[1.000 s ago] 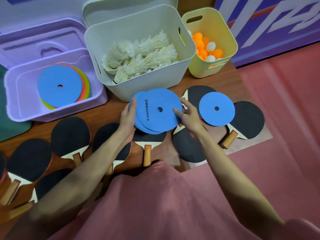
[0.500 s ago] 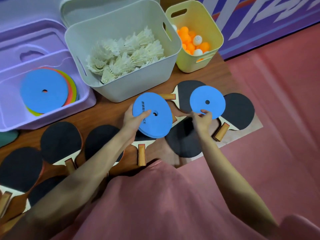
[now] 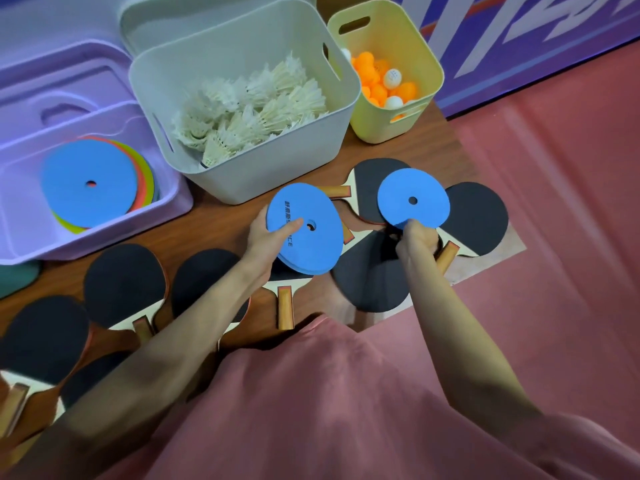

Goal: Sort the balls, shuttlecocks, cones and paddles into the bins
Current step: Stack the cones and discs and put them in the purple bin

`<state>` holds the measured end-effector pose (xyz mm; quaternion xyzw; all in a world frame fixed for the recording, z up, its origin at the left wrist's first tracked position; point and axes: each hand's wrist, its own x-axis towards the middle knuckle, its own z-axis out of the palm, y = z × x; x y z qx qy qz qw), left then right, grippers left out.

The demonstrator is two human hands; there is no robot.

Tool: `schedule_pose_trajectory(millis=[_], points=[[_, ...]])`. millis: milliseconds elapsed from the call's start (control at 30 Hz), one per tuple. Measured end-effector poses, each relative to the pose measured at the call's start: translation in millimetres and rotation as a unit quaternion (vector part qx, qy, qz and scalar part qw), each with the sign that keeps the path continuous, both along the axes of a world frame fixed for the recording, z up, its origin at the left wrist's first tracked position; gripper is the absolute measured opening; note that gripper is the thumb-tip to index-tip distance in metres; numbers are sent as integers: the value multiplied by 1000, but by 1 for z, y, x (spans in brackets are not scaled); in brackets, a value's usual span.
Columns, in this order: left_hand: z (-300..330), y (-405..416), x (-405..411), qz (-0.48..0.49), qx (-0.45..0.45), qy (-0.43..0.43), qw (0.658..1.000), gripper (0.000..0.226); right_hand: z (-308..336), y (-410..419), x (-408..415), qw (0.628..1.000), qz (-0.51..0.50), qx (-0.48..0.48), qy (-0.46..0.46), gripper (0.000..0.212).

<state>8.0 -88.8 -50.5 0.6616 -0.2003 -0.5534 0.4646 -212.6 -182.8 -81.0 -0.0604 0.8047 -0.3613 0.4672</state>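
My left hand [image 3: 268, 237] holds a small stack of flat blue cone discs [image 3: 308, 233] tilted above the table. My right hand [image 3: 415, 239] pinches the near edge of a single blue disc [image 3: 412, 199], which is raised off the black paddles [image 3: 374, 271] on the right. More black paddles with wooden handles [image 3: 121, 282] lie along the table's near left. The purple bin [image 3: 166, 202] at left contains flat discs, blue on top [image 3: 88, 183]. The grey bin [image 3: 263, 174] holds white shuttlecocks [image 3: 249, 112]. The yellow bin [image 3: 384, 123] holds orange and white balls [image 3: 384, 84].
The wooden table [image 3: 214, 220] ends at the right by a pink floor mat [image 3: 554, 202]. A purple lid [image 3: 59, 77] leans behind the purple bin. A blue-purple wall panel [image 3: 519, 36] stands at the back right. My pink shirt fills the bottom of the view.
My right hand left the stack, reached right and gripped the single blue disc, lifting its near edge. My left hand kept the stack and tilted it.
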Motion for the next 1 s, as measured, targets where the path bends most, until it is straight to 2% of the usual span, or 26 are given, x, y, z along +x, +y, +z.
schedule_pose_trajectory(millis=[67,133,233,367,500,633,800,1000], points=[[0,3,6,11,-2,-1,1000,46,1,-3,5,999,6,-29,-10,43],[2,7,13,25,-2,1,1000,40,9,1,14,996,1,-74,-40,52],[3,18,24,58,-4,8,998,27,20,17,33,986,16,-154,-64,34],[2,39,41,123,-3,21,992,27,31,56,59,967,153,-184,-88,22],[6,62,60,196,9,40,980,30,40,88,90,921,277,-204,-183,21],[9,87,81,197,8,54,979,47,42,105,118,854,448,-179,-197,20],[16,117,99,251,3,95,963,41,42,123,158,782,569,-195,-161,22],[20,153,125,294,-12,105,950,36,34,139,200,742,642,-165,-104,23]])
